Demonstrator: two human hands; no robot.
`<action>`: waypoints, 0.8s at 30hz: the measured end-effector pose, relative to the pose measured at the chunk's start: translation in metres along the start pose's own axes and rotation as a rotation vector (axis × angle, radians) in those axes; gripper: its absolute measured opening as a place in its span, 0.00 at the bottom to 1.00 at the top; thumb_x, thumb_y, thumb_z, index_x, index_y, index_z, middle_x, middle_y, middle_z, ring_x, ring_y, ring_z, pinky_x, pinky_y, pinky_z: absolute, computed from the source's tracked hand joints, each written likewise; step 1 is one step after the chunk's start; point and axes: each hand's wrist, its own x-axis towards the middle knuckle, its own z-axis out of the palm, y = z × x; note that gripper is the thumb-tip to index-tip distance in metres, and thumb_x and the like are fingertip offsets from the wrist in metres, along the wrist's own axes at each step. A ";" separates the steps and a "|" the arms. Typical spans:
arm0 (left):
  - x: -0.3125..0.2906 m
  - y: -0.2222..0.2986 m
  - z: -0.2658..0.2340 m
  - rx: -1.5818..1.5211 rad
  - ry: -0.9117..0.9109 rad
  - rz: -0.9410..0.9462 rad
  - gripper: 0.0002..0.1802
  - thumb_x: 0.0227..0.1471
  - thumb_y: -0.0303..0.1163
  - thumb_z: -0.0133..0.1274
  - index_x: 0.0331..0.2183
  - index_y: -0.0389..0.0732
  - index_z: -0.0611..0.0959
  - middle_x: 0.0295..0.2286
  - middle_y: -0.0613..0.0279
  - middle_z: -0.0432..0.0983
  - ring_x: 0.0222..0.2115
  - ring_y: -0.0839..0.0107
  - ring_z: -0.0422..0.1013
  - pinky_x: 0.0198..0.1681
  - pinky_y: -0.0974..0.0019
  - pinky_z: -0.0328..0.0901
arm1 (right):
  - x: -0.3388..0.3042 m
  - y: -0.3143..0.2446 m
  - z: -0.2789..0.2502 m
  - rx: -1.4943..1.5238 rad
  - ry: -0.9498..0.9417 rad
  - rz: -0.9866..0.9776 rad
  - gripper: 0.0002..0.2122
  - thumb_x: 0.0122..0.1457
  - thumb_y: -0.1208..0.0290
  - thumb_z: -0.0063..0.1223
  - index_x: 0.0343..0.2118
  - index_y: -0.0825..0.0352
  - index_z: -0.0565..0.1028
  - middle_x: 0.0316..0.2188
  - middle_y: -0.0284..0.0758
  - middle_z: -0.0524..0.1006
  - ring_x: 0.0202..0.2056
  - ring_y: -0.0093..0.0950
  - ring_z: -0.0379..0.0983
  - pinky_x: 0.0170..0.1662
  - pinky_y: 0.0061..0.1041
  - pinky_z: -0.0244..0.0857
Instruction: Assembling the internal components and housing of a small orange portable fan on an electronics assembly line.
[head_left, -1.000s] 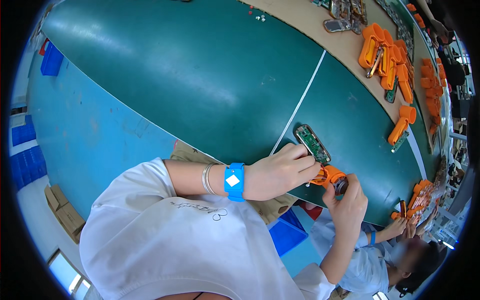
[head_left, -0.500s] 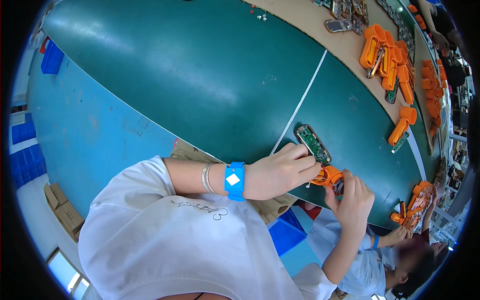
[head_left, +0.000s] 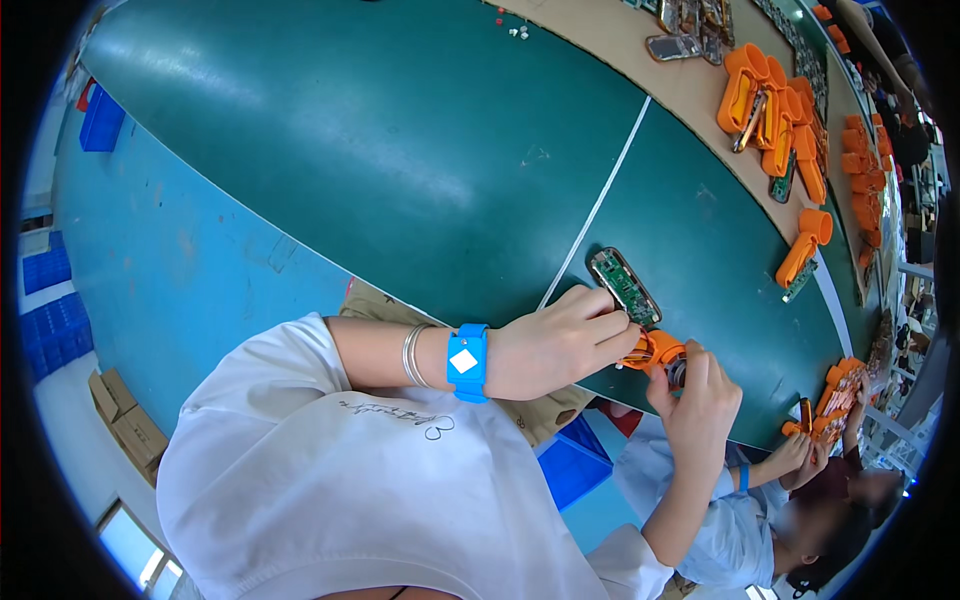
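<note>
An orange plastic housing (head_left: 655,349) with a round ring-like end is held between my two hands just above the green tabletop. My left hand (head_left: 563,343), with a blue wrist strap, has its fingers closed on the housing's left end, where thin wires show. My right hand (head_left: 700,392) grips the round end, with the thumb below and the fingers curled over it. Inside that end sits a dark round part (head_left: 677,373), partly covered by the fingers. Just beyond my left fingers lies a green circuit board (head_left: 625,287) in a dark oblong shell.
Several orange housings (head_left: 770,110) lie on the brown board (head_left: 630,62) at the far right. One more housing (head_left: 805,245) with a board lies nearer. Tiny white and red pieces (head_left: 518,32) lie at the far edge. A co-worker (head_left: 720,510) handles orange parts at the right.
My right hand has shifted slightly left on the orange housing. My left hand stays nearly in place. The co-worker's hands have moved a little at the right.
</note>
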 end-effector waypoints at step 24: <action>-0.001 -0.002 0.004 -0.055 0.037 -0.028 0.22 0.43 0.26 0.57 0.43 0.31 0.75 0.37 0.55 0.71 0.39 0.60 0.65 0.42 0.63 0.63 | -0.009 0.000 -0.016 0.086 0.090 0.080 0.29 0.46 0.51 0.62 0.45 0.70 0.72 0.24 0.33 0.69 0.21 0.28 0.68 0.21 0.26 0.61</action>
